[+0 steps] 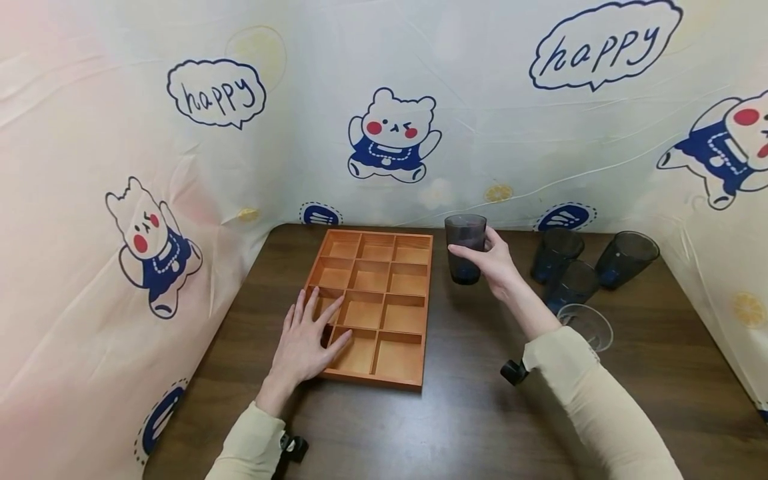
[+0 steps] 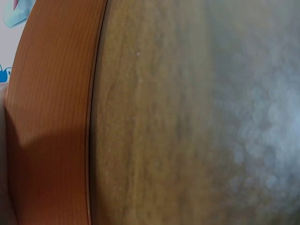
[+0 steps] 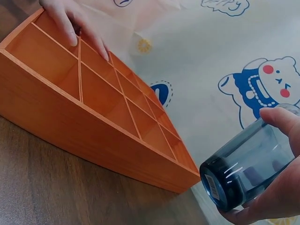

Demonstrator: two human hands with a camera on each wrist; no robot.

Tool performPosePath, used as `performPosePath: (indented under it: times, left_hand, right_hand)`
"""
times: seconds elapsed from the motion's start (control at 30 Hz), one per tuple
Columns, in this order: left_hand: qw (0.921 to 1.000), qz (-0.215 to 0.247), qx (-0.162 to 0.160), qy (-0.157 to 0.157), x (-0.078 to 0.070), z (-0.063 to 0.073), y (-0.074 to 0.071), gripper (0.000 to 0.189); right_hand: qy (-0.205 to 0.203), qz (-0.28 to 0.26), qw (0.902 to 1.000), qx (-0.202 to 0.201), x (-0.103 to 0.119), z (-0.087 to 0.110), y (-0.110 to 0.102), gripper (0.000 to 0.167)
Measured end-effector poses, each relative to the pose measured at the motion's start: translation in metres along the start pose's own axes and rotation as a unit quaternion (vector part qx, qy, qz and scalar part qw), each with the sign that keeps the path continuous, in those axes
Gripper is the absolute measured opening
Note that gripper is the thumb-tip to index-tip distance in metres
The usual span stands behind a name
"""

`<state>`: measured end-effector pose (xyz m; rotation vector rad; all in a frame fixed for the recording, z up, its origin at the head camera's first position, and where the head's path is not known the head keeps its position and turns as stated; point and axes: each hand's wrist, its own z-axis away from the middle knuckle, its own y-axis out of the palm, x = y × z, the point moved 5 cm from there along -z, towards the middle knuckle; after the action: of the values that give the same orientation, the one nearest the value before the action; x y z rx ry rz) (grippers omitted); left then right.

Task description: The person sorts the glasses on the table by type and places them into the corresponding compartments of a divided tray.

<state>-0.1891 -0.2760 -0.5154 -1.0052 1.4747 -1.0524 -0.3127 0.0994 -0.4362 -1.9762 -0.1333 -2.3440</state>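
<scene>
A dark tinted glass tumbler [image 1: 465,257] is gripped between the thumb and fingers of my right hand [image 1: 495,263], just right of the wooden box. In the right wrist view the tumbler [image 3: 243,168] shows a barcode sticker on its thick base and hangs above the table. My left hand [image 1: 306,343] rests with spread fingers over the near left side of the orange-brown divided box [image 1: 427,313]. The box lies flat, its compartments facing up. Only the box's side wall [image 2: 54,112] and the tabletop fill most of the left wrist view.
Three more dark tumblers stand in a group at the right, among them one at the far right [image 1: 627,260]. Near them is a clear glass vessel [image 1: 588,327], partly hidden by my right forearm. A printed cloth [image 1: 480,147] hangs around the dark wooden table [image 1: 480,413].
</scene>
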Motion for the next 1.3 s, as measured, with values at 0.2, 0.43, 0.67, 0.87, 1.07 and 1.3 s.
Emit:
performPosePath:
  times: [0.2,0.43,0.67,0.87,1.07,1.3]
  left_hand:
    - [1.0,-0.004,0.002,0.001,0.002,0.0,0.001,0.08]
    - [1.0,-0.004,0.004,0.0,0.002,0.0,0.002,0.081]
    - [1.0,-0.004,0.002,0.001,0.003,0.0,0.002,0.08]
    - [1.0,-0.002,0.004,0.001,0.003,-0.001,0.001,0.08]
    - [1.0,-0.003,0.004,0.004,0.002,-0.002,0.001,0.08]
    - [1.0,-0.005,0.006,0.003,0.002,-0.001,0.002,0.081]
  right_hand:
    - [-0.001,-0.004,1.0,0.001,0.0,-0.007,0.007,0.074]
    - [-0.012,-0.003,0.9999,0.0,-0.001,-0.016,0.016,0.074]
    - [-0.029,0.013,0.9995,-0.006,-0.003,-0.022,0.022,0.074]
    - [-0.038,0.012,0.9992,-0.003,-0.003,-0.027,0.028,0.075]
    - [-0.036,0.008,0.9993,-0.005,-0.003,-0.033,0.034,0.076]
    - [-0.033,0.006,0.9994,0.002,0.0,-0.04,0.042,0.08]
